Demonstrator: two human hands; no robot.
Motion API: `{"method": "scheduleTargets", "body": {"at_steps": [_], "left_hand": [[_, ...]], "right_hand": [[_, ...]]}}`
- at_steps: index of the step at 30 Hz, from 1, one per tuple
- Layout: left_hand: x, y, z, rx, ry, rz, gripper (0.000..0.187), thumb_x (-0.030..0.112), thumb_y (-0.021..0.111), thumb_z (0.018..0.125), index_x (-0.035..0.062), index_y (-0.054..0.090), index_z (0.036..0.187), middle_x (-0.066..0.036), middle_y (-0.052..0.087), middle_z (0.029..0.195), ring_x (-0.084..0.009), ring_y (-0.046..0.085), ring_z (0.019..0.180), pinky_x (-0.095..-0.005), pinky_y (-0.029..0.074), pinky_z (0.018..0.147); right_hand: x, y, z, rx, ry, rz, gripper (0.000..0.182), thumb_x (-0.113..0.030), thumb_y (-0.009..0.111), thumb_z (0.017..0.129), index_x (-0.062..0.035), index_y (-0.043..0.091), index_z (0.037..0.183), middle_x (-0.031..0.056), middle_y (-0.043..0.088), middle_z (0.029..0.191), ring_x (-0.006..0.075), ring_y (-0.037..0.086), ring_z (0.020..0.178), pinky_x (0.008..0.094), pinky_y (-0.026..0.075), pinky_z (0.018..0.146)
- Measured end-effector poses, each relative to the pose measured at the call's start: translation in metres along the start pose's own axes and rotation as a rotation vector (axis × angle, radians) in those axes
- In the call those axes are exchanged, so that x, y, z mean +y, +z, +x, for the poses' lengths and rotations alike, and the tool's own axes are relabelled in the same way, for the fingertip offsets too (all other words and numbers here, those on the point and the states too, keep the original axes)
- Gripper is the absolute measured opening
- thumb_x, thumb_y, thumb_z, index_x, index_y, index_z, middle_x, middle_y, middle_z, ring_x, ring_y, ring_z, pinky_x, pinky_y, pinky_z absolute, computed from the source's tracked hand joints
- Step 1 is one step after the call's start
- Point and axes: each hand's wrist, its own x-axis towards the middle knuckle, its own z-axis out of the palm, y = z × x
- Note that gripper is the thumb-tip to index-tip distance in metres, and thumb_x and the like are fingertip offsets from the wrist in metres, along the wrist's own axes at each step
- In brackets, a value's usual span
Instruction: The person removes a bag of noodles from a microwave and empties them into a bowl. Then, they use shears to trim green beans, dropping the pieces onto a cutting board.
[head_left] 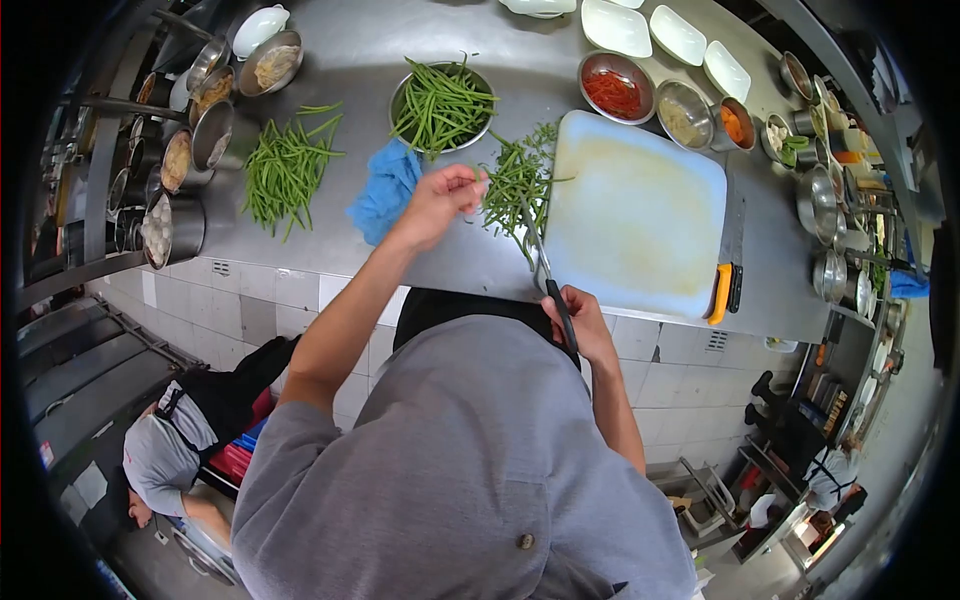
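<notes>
My left hand is raised over the counter, fingers curled and pinched together beside a heap of green bean trimmings. What lies between the fingertips is too small to make out. Low at the counter's front edge, my right hand grips the black handle of what look like scissors, their blades pointing into the trimmings. A steel bowl full of whole green beans stands just beyond my left hand. Another pile of green beans lies to the left. A crumpled blue cloth is beside my left wrist.
A white cutting board lies at right, with a yellow-handled knife along its right edge. Bowls of red strips and orange pieces stand behind it. Steel pots line the left. Another person is at lower left.
</notes>
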Motion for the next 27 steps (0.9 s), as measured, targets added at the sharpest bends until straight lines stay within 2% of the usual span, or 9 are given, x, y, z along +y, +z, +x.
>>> {"method": "scheduleTargets", "body": {"at_steps": [2, 5, 12, 17, 20, 23, 27], "left_hand": [[0.0, 0.006, -0.001, 0.108, 0.0, -0.471, 0.011, 0.01, 0.065, 0.097, 0.0054, 0.064, 0.107, -0.002, 0.066, 0.094, -0.0098, 0.063, 0.082, -0.0242, 0.053, 0.077], [-0.004, 0.01, 0.0, 0.178, 0.031, -0.596, 0.006, 0.012, 0.065, 0.097, 0.0074, 0.063, 0.101, -0.004, 0.067, 0.095, -0.0123, 0.066, 0.085, -0.0252, 0.055, 0.08], [-0.009, 0.019, -0.003, 0.183, 0.035, -0.596, 0.005, 0.01, 0.066, 0.095, 0.0082, 0.062, 0.099, -0.004, 0.067, 0.094, -0.0116, 0.066, 0.086, -0.0242, 0.055, 0.077], [-0.018, 0.019, -0.007, 0.178, 0.023, -0.55, 0.007, 0.01, 0.068, 0.094, 0.0082, 0.061, 0.096, -0.004, 0.067, 0.093, -0.0111, 0.065, 0.085, -0.0238, 0.055, 0.076], [-0.023, 0.02, -0.009, 0.203, 0.002, -0.538, 0.01, 0.009, 0.071, 0.092, 0.0086, 0.061, 0.092, -0.003, 0.066, 0.088, -0.012, 0.064, 0.078, -0.0257, 0.053, 0.072], [-0.034, 0.015, -0.009, 0.192, 0.001, -0.496, 0.008, 0.009, 0.068, 0.094, 0.0077, 0.061, 0.096, -0.004, 0.066, 0.091, -0.0112, 0.063, 0.081, -0.0244, 0.052, 0.072], [-0.04, -0.014, -0.017, 0.277, 0.114, -0.375, 0.011, 0.01, 0.071, 0.091, 0.009, 0.062, 0.098, -0.003, 0.065, 0.089, -0.0093, 0.061, 0.078, -0.0228, 0.049, 0.07]], "right_hand": [[-0.006, 0.0, -0.003, -0.02, 0.002, 0.027, 0.044, -0.04, 0.075, 0.09, -0.0101, 0.047, 0.074, -0.0048, 0.046, 0.059, 0.0049, 0.046, 0.048, 0.0221, 0.036, 0.044], [-0.015, 0.001, -0.006, -0.062, -0.01, 0.038, 0.042, -0.039, 0.074, 0.091, -0.0098, 0.047, 0.077, -0.0051, 0.047, 0.06, 0.0046, 0.046, 0.05, 0.0214, 0.037, 0.046], [-0.021, 0.008, -0.005, -0.129, -0.052, 0.054, 0.039, -0.038, 0.073, 0.092, -0.0091, 0.049, 0.08, -0.0052, 0.047, 0.06, 0.0042, 0.046, 0.051, 0.0204, 0.035, 0.046], [-0.023, 0.011, -0.001, -0.078, -0.041, 0.014, 0.041, -0.038, 0.073, 0.092, -0.009, 0.049, 0.077, -0.005, 0.047, 0.058, 0.0039, 0.046, 0.047, 0.0206, 0.034, 0.044], [-0.026, 0.012, -0.001, -0.061, -0.003, -0.027, 0.043, -0.038, 0.074, 0.091, -0.0096, 0.048, 0.073, -0.0044, 0.047, 0.055, 0.0043, 0.046, 0.045, 0.0212, 0.033, 0.042], [-0.023, 0.011, -0.001, -0.048, 0.046, -0.047, 0.045, -0.039, 0.075, 0.09, -0.0105, 0.046, 0.07, -0.0037, 0.047, 0.053, 0.0048, 0.045, 0.042, 0.022, 0.033, 0.04], [-0.013, 0.009, -0.001, 0.001, 0.078, -0.055, 0.048, -0.039, 0.077, 0.088, -0.0114, 0.045, 0.067, -0.0036, 0.047, 0.053, 0.0053, 0.045, 0.042, 0.0222, 0.034, 0.039]]}}
